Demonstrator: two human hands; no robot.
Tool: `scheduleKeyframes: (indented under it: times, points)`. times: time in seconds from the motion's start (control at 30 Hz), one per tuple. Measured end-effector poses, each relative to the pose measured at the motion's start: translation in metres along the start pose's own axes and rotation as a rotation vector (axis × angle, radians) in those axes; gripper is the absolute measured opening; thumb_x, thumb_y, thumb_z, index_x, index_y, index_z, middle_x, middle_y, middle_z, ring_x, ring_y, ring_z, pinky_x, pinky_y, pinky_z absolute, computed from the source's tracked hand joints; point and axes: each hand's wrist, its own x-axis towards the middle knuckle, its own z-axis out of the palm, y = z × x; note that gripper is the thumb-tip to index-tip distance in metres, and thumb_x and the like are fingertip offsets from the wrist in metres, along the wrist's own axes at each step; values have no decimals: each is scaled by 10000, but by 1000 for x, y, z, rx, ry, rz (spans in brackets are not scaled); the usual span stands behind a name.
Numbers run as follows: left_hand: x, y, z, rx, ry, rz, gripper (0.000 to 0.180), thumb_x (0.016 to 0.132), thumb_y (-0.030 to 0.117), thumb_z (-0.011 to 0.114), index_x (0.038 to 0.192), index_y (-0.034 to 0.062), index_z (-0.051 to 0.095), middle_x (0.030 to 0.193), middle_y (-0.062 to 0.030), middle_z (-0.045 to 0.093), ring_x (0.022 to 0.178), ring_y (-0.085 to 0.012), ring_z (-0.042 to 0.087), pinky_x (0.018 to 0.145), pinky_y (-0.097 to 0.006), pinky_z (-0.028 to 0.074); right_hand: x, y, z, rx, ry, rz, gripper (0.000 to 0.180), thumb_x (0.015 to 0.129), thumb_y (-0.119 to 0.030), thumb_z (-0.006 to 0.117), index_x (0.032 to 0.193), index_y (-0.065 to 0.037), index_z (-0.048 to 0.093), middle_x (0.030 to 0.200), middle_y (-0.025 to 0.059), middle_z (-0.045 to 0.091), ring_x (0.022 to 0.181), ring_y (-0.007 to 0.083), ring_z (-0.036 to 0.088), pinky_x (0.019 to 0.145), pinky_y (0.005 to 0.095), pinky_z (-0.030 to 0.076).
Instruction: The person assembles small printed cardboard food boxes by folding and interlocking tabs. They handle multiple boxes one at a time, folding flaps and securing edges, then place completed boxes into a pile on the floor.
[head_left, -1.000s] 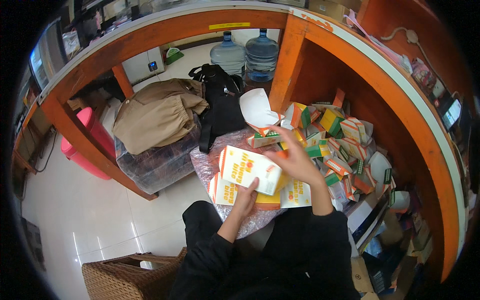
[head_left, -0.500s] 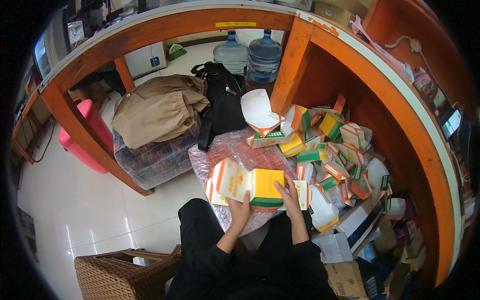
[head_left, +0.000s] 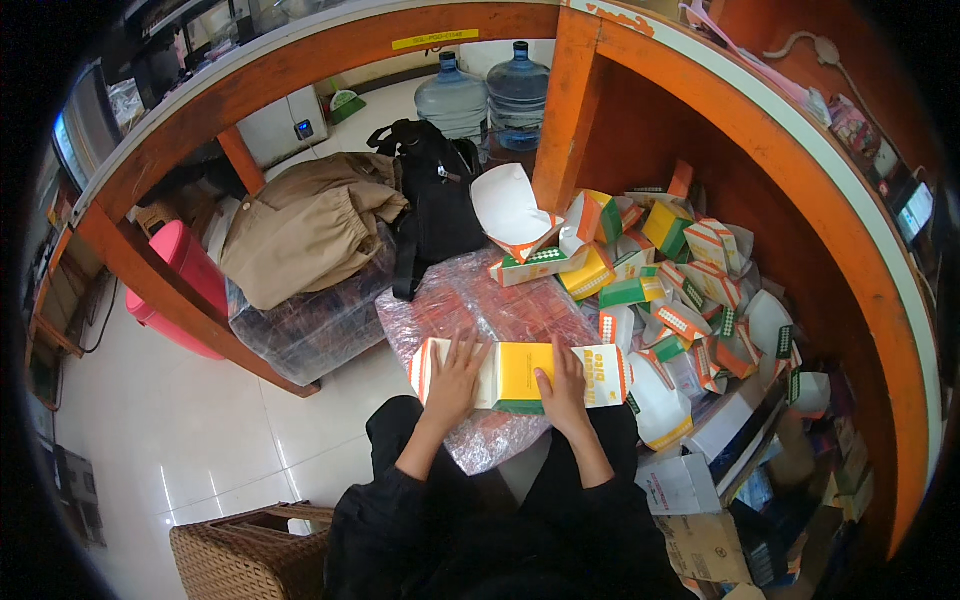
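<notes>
A paperboard food box point(head_left: 520, 372) lies spread out across the plastic-wrapped surface point(head_left: 470, 295) in front of my lap. Its middle panel is yellow with a green lower edge, and its white side flaps end in orange. My left hand point(head_left: 452, 385) lies flat on the left flap with fingers spread. My right hand point(head_left: 567, 392) rests where the yellow panel meets the right flap, its fingers stretched out and its thumb on the yellow. To the right is a heap of folded food boxes point(head_left: 640, 291) in the same colours. An opened white carton point(head_left: 512, 207) sits at its far left end.
An orange wooden frame point(head_left: 570, 110) and shelf wall surround the heap. A black bag point(head_left: 440, 215) and a tan garment point(head_left: 300, 225) lie at the back left. Behind stand two water bottles point(head_left: 517, 95). A wicker stool point(head_left: 235, 560) is near left, loose cardboard point(head_left: 700, 545) near right.
The raised left flap has been laid down, and the box now lies flatter. My left hand moved from gripping its lower edge to lying spread on it. The view has shifted slightly.
</notes>
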Motion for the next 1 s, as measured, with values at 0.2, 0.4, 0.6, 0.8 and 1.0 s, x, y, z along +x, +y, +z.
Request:
scheduleKeyframes:
  times: [0.2,0.4,0.6,0.8,1.0]
  points:
    - [8,8,6,-281,-180,-124,507,949,315,355,1408,115,273,1474,-118,226,1378,-293,153,1099,-492,91,-1,-9,-4,-119,-11,27,618,885,-228,496,1423,-105,217,1388,150,332,1275,325,313,1025,483,249]
    - [48,76,-26,-1238,248,82,507,930,232,467,1368,31,309,1399,-200,339,1310,-326,309,1076,-374,222,-2,2,3,-216,-3,2,545,885,-243,509,1369,-78,320,1315,137,437,1220,295,408,996,440,317]
    - [64,89,-2,-1745,139,-70,409,977,218,374,1329,14,336,1265,-145,492,1181,-214,457,1009,-326,332,49,75,-68,988,200,350,490,900,-319,520,1274,-22,409,1290,170,440,969,235,588,876,375,465]
    - [59,81,-9,-1788,40,-82,411,985,301,333,1285,23,381,1179,-123,564,1120,-191,496,994,-311,333,135,151,-93,1504,487,797,429,890,-300,561,1242,-93,431,1249,84,472,1078,209,509,905,372,399]
    - [64,76,-15,-1888,-206,14,629,968,483,188,1228,-38,424,1148,-169,586,1159,-228,488,1033,-361,301,85,92,-113,1455,335,135,311,888,-151,570,1180,-83,488,1144,38,547,1069,152,504,929,314,375]
